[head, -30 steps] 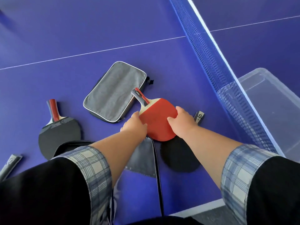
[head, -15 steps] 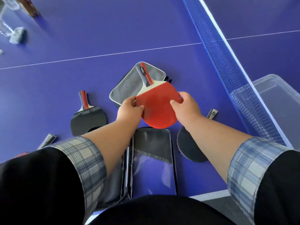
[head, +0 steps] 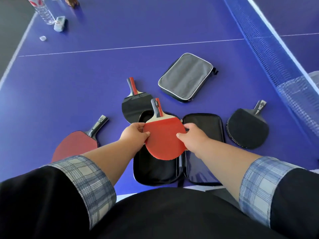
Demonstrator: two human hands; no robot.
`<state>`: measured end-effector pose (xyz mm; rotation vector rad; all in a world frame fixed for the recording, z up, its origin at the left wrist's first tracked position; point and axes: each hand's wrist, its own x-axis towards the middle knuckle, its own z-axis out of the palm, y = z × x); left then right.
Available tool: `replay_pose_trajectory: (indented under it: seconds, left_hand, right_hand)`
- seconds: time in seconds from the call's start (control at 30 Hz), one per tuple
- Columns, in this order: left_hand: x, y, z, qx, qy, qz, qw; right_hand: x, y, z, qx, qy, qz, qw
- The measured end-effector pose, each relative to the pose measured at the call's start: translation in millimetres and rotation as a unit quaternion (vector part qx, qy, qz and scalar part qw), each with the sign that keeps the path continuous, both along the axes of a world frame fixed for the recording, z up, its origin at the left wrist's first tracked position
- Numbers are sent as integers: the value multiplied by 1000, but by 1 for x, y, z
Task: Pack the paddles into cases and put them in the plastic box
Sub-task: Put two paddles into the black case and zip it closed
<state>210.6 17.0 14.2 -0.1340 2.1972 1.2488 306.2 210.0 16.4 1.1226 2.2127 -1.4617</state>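
Gripping the red rubber-faced paddle [head: 164, 138] by its edges, the left hand [head: 133, 133] and right hand [head: 194, 137] hold it flat above the open black zip case [head: 203, 149], probably to lay it inside.

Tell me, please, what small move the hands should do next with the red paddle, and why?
Probably lower the red paddle flat into the left half of the open black case. Both the left hand and the right hand grip its blade edges just above that half, which looks unfilled, with the handle pointing away from the person. The gray case lies closed, farther away.
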Motion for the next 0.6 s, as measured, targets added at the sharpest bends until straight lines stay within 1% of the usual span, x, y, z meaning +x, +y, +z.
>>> replay_pose_trajectory:
  seconds: [0.1,0.23,0.4,0.6]
  left_hand:
    - [9,-18,-9,-74,12,-59,995]
    - [15,-29,-12,-171,53,-145,973]
    - [19,-29,-12,-211,58,-204,954]
    - [24,-24,-14,-230,56,-217,947]
  right_hand:
    - [16,-25,-9,3,-40,3,999]
    - [28,-46,-13,9,-71,30,997]
    - [30,-57,-9,56,-130,99,985]
    - [29,-59,-5,64,-149,129,978]
